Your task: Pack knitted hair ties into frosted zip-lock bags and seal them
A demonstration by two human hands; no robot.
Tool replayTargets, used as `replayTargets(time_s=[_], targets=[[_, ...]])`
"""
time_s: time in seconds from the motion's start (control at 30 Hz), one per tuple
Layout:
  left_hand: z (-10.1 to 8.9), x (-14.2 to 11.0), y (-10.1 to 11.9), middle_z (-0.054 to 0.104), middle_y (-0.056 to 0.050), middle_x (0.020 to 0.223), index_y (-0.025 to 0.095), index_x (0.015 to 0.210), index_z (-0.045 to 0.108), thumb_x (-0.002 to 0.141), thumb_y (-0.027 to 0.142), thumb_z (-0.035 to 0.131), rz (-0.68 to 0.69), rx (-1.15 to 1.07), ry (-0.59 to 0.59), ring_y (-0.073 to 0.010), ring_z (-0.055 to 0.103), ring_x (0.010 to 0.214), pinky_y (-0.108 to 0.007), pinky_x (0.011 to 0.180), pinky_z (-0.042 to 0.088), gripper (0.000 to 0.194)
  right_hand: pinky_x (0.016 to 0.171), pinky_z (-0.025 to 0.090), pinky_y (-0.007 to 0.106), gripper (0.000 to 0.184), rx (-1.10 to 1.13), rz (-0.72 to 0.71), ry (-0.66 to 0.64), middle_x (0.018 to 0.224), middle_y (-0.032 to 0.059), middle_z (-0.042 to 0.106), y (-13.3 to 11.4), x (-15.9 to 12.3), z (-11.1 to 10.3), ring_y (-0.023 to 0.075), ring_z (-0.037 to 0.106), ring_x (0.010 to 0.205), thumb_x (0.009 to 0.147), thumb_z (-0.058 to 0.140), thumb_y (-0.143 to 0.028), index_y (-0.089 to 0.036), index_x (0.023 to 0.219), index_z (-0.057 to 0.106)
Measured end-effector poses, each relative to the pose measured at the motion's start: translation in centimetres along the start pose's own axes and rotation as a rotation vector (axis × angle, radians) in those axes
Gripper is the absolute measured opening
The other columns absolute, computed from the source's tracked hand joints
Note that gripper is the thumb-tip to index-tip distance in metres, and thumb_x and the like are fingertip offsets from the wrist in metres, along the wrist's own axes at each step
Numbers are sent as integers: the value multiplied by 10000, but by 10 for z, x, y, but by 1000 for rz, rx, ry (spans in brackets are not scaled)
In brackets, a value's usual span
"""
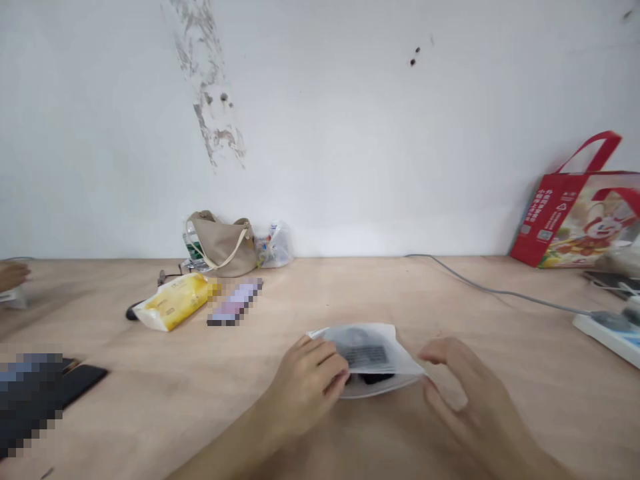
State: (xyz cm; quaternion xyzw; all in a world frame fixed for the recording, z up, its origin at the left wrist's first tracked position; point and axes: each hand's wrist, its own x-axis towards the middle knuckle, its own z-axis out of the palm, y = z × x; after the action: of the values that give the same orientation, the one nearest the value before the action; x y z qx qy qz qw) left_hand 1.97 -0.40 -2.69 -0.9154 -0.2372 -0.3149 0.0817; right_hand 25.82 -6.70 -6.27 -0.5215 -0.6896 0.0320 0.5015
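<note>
A translucent white plastic pouch (367,360) lies on the wooden table just in front of me, with a dark object and a dark printed label showing through it. My left hand (305,387) grips the pouch's left side, its fingers curled over the film. My right hand (450,393) holds the pouch's right corner between the thumb and fingers, which are spread wide. The dark object's full shape is hidden by the film and my left hand.
Along the wall stand a beige bag (223,245), a plastic bag (274,245) and a red tote bag (575,220). A yellow wipes packet (175,303) and a pixelated item (235,301) lie on the table. A grey cable (500,290) runs to a power strip (607,337). Another person's hand (13,275) shows far left.
</note>
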Motion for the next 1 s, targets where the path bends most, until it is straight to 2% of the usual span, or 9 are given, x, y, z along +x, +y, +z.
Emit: replayTargets(time_s=[0.07, 0.1, 0.17, 0.27, 0.37, 0.6, 0.73, 0.87, 1.0], targets=[[0, 1, 3, 616, 10, 658, 195, 723, 567, 854, 90, 501, -13, -10, 92, -133, 556, 589, -250, 591, 419, 180, 719, 507, 305, 275, -152, -451, 0, 848, 37, 706, -19, -5, 3, 198, 662, 778, 768, 490, -82, -246, 964, 592], [0, 1, 4, 616, 10, 657, 193, 733, 569, 857, 90, 504, -14, -19, 128, -131, 559, 589, -243, 584, 427, 174, 755, 499, 287, 309, -219, -616, -15, 880, 30, 722, -27, -7, 6, 181, 669, 798, 780, 472, -44, -229, 990, 602], [-3, 3, 7, 605, 12, 637, 189, 738, 569, 857, 83, 508, -21, -29, 185, -126, 555, 571, -233, 568, 437, 170, 827, 475, 269, 303, -344, -796, -39, 970, 25, 733, -34, -11, 16, 170, 672, 876, 833, 454, -43, -197, 1032, 621], [-6, 5, 9, 577, 19, 595, 186, 750, 572, 856, 75, 520, -50, -24, 260, -120, 546, 537, -226, 544, 440, 162, 864, 455, 308, 235, -482, -796, 9, 1018, 35, 731, -28, -14, 30, 204, 663, 928, 945, 427, -229, -188, 969, 657], [-9, 5, 6, 560, 28, 566, 190, 765, 581, 862, 93, 534, -88, -9, 315, -114, 539, 514, -219, 524, 440, 145, 875, 446, 320, 297, -558, -866, -135, 1104, 21, 706, -15, -16, 35, 227, 651, 948, 927, 507, -453, -215, 1010, 663], [-11, 6, 5, 552, 35, 555, 195, 721, 570, 844, 133, 585, -147, 7, 400, -105, 523, 495, -215, 498, 427, 138, 757, 530, 313, 253, -573, -934, -144, 1065, -8, 718, -4, -37, 56, 232, 684, 845, 912, 549, -339, -218, 1118, 633], [-12, 6, 7, 564, 34, 576, 193, 724, 572, 833, 155, 601, -189, -8, 443, -103, 519, 495, -215, 502, 436, 118, 895, 490, 320, 245, -493, -874, -61, 1065, -12, 718, 0, -50, 71, 221, 683, 923, 914, 570, -302, -242, 1148, 610], [-13, 6, 7, 574, 33, 574, 186, 732, 595, 828, 156, 574, -225, -74, 347, -103, 536, 495, -208, 510, 455, 102, 950, 461, 315, 301, -515, -874, -158, 1159, -2, 685, 2, -46, 64, 221, 643, 1039, 916, 571, -304, -272, 1216, 574], [-12, 4, 5, 569, 31, 561, 181, 742, 615, 807, 165, 568, -248, -123, 238, -117, 557, 513, -218, 525, 473, 82, 910, 489, 318, 214, -504, -832, -178, 1121, 24, 699, -2, -35, 51, 234, 645, 1027, 910, 580, -304, -232, 1106, 627]])
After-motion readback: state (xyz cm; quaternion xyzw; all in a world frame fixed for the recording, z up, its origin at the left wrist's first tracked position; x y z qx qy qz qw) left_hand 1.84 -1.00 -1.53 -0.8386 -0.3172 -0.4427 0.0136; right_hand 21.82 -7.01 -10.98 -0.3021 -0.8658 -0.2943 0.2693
